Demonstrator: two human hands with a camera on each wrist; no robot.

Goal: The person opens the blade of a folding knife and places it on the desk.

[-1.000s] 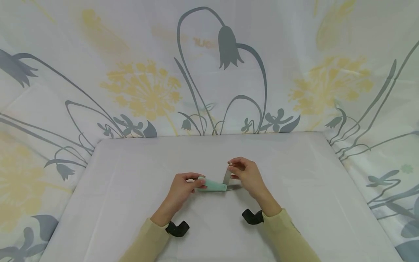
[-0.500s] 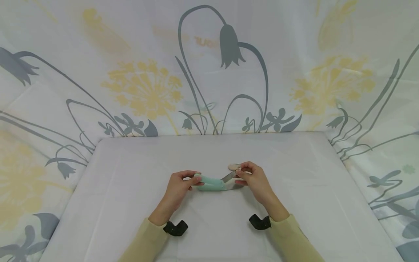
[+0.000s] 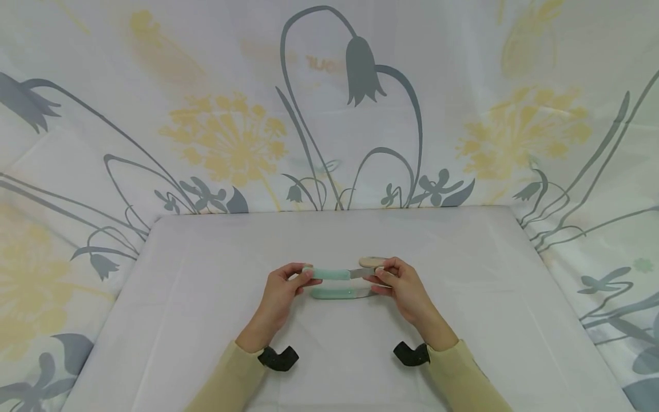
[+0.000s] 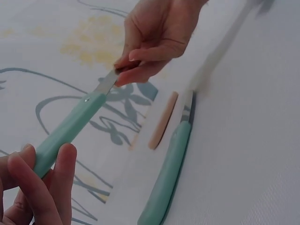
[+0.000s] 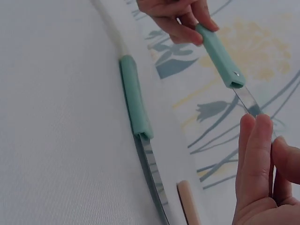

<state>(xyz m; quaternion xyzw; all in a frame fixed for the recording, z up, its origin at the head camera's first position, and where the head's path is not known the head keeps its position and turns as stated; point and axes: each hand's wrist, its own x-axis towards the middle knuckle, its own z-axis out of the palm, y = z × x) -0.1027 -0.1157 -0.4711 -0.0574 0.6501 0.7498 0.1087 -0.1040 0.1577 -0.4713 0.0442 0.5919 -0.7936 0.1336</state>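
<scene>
A folding knife (image 3: 329,274) with a mint-green handle is held in the air between my two hands, its metal blade out in line with the handle. My left hand (image 3: 280,294) pinches the handle's end between thumb and fingers. At the other side, my right hand (image 3: 405,293) pinches the blade near its tip, which the fingers cover. Just below, a second mint-green knife (image 5: 133,96) lies on the table with its blade out. Its blade tip is partly behind my right fingers in the head view.
A flat tan piece with rounded ends (image 4: 164,120) lies on the white table (image 3: 206,252), beside the lying knife's blade. Flower-patterned cloth (image 3: 329,114) hangs around the table's back and sides. A black curved piece (image 3: 278,359) sits at each wrist.
The held knife's blade has swung down from steeply upright into line with its handle. My right hand has shifted right and slightly down, uncovering the tan piece; the handle has risen slightly.
</scene>
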